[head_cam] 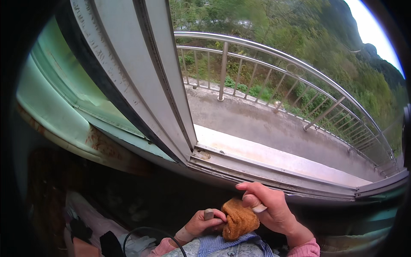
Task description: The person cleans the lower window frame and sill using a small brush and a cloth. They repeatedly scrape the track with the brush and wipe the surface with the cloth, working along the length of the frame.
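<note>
An orange-brown terry cloth [240, 220] is bunched in front of my body, between my two hands. My left hand [204, 222] pinches its left edge between the fingers. A blunt grey-beige piece [208, 214] shows at the left fingers; what it is I cannot tell. My right hand [273, 208] is raised at the upper right of the cloth with curled fingers, the forefinger pointing left. A small pale piece [259, 208] shows at its thumb. Whether the right fingers grip the cloth is hidden.
Ahead lies the open window's metal track [257, 176], with a vertical frame [160, 80] on its left. Outside, a steel railing [263, 69] edges a concrete ledge [257, 119]. A rust-stained pale edge [80, 135] curves at left. A black cable [151, 228] loops near my left forearm.
</note>
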Motion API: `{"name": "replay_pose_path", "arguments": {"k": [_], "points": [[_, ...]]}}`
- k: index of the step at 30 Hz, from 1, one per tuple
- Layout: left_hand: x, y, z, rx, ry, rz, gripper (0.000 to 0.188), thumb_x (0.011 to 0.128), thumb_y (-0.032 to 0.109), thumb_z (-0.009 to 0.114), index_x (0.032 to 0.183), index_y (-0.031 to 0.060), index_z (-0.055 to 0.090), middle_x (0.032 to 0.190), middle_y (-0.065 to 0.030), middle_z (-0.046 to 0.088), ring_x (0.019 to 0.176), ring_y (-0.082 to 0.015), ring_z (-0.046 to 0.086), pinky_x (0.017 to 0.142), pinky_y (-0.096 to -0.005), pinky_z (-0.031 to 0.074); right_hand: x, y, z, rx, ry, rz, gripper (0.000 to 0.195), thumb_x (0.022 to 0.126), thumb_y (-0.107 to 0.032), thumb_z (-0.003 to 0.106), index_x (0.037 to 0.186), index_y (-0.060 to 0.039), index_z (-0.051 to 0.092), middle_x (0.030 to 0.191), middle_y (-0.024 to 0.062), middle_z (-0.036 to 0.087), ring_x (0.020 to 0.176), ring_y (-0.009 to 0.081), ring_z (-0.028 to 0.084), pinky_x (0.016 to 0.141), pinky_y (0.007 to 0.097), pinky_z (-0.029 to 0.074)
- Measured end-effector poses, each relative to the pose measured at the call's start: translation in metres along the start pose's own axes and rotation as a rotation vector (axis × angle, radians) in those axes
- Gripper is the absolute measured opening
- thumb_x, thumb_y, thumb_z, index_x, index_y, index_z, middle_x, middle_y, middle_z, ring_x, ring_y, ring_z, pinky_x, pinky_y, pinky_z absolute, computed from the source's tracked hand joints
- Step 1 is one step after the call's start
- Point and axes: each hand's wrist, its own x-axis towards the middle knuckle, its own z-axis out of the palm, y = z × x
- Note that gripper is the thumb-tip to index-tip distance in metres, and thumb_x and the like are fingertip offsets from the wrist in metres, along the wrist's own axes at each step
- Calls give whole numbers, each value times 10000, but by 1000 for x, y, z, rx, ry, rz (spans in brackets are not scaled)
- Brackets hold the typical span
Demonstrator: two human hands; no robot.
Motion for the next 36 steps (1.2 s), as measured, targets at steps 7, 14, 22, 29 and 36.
{"name": "replay_pose_path", "arguments": {"k": [7,14,22,29,36], "points": [[-3,6,3,270,102,2,126,865,24,578,960,18,660,807,3,603,660,-52,516,617,-177,417,-86,71,40,1091,21,683,336,968,-262,478,1185,-11,523,800,41,545,659,69,434,589,216,377],[-17,-5,-17,69,321,83,121,795,-18,608,894,0,675,837,-53,643,612,-81,552,568,-197,455,-72,66,9,378,-17,573,583,847,-276,675,1330,-39,452,745,-13,483,665,61,443,611,215,404],[-20,0,-28,-38,495,150,152,780,-5,627,929,-13,648,774,-53,613,568,-95,559,541,-210,472,-34,70,-37,-660,325,79,194,841,-234,634,1003,-132,663,651,36,478,610,203,484,530,319,411],[-10,1,-29,-27,498,62,168,775,13,637,941,-8,642,773,-42,607,577,-96,557,540,-212,470,-6,75,-41,-755,337,-44,140,780,-160,686,920,-152,674,633,18,459,591,184,465,500,313,389],[-6,-2,-31,-17,517,36,175,776,22,636,950,-3,641,797,-44,613,595,-95,559,556,-210,469,17,82,-33,-676,268,-68,138,776,-146,686,912,-158,666,640,17,452,599,184,470,506,307,398]]}}
